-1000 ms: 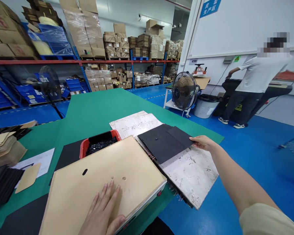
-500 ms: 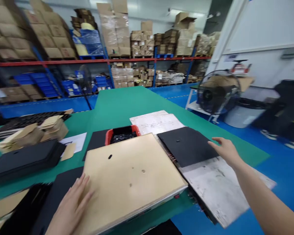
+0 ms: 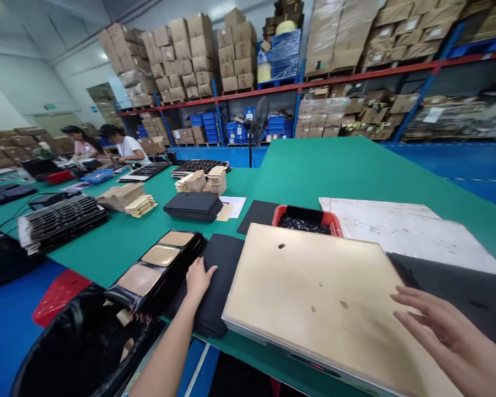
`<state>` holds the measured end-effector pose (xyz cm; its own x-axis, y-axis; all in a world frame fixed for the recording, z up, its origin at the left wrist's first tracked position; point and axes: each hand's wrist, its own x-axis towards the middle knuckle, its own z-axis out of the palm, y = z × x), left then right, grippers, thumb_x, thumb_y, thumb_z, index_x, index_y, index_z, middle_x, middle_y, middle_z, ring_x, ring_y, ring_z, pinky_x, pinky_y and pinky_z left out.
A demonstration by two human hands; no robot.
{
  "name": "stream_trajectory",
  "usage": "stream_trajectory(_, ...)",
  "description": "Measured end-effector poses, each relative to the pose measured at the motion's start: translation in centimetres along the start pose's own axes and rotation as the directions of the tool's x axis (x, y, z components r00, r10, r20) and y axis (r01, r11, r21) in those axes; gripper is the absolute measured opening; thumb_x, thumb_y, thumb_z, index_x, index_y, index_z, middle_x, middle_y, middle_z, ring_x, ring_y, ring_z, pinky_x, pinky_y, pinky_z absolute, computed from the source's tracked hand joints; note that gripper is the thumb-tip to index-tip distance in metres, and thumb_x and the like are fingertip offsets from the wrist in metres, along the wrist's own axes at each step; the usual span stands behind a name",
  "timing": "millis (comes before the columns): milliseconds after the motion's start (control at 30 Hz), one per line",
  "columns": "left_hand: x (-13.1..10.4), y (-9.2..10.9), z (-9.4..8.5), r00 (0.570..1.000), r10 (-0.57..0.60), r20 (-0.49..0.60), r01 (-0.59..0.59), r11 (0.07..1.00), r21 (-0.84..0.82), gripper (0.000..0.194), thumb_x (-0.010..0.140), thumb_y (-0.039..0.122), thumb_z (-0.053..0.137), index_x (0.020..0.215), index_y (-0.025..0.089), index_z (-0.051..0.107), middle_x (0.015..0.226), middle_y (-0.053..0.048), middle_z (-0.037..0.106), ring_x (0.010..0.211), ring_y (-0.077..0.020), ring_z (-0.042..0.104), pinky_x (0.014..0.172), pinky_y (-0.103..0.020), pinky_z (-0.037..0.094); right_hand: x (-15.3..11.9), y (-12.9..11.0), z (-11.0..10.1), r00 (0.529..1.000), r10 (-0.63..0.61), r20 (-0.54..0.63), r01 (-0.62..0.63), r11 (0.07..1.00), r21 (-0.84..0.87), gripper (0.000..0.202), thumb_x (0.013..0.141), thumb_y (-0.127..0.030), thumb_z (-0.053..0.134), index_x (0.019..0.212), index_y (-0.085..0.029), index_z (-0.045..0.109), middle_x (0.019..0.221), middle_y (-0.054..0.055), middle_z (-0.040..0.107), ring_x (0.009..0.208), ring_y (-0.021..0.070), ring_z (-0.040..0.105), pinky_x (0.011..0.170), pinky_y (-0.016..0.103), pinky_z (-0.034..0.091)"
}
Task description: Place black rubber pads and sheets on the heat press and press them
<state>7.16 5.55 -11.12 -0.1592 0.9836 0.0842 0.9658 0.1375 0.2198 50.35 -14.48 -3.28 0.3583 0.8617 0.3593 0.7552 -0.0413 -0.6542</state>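
Note:
My left hand point(image 3: 199, 281) rests on a pile of dark black sheets point(image 3: 221, 270), fingers stretched and thumb apart. Close to its left lies a stack of black pieces with tan patches point(image 3: 161, 255) on top. My right hand point(image 3: 450, 331) hovers with spread fingers over the right side of a pale board point(image 3: 310, 275), which has a dark oval slot and a few worn spots. Whether it touches the board I cannot tell. Behind the board stands a red basket point(image 3: 335, 225) of small black pieces. More black sheets point(image 3: 471, 298) lie right of the board.
A bin lined with a black bag point(image 3: 78, 347) stands below the table's left edge. Further back on the green table point(image 3: 314, 165) are a black stack point(image 3: 192, 205), tan card piles point(image 3: 217, 179) and white sheets point(image 3: 413, 226). Two people sit at the far left.
The view has swung left. My left hand has moved from the board's left edge to the black sheets beside it. My right hand has left the black sheet for the board's right side.

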Motion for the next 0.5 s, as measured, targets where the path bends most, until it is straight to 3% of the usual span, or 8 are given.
stream_trajectory(167,0.0,0.5,-0.6,0.997,0.025,-0.078,-0.028,0.999,-0.040,0.046,0.081,0.031,0.062,0.122,0.013,0.052,0.123,-0.015,0.056,0.117,-0.0265,0.050,0.097,-0.033,0.039,-0.8,-2.0,2.6,0.993,-0.042,0.115,0.036,0.998,0.058,0.048,0.074,-0.063,0.054,0.098,-0.024,0.068,0.122,0.011,0.057,0.086,0.0253,0.065,0.046,0.025,0.054)
stream_trajectory(333,-0.9,1.2,-1.0,0.985,0.047,-0.163,-0.058,0.996,-0.064,0.051,0.077,0.024,0.066,0.124,0.014,0.049,0.111,-0.012,0.057,0.108,-0.0260,0.052,0.091,-0.035,0.042,-1.4,-1.3,3.8,0.979,-0.127,0.159,0.122,0.992,0.039,0.043,0.080,-0.059,0.051,0.102,-0.025,0.067,0.124,0.008,0.057,0.100,0.0265,0.062,0.067,0.031,0.058)
stream_trajectory(500,-0.4,0.4,-2.9,0.963,0.216,-0.162,-0.239,0.961,-0.139,0.010,0.080,0.022,0.062,0.088,0.025,0.068,0.086,-0.001,0.063,0.086,-0.0162,0.061,0.074,-0.023,0.046,-1.8,-1.0,3.3,0.972,-0.137,0.189,0.131,0.990,0.045,0.040,0.082,-0.056,0.050,0.103,-0.027,0.068,0.124,0.006,0.057,0.101,0.0251,0.062,0.076,0.032,0.057)
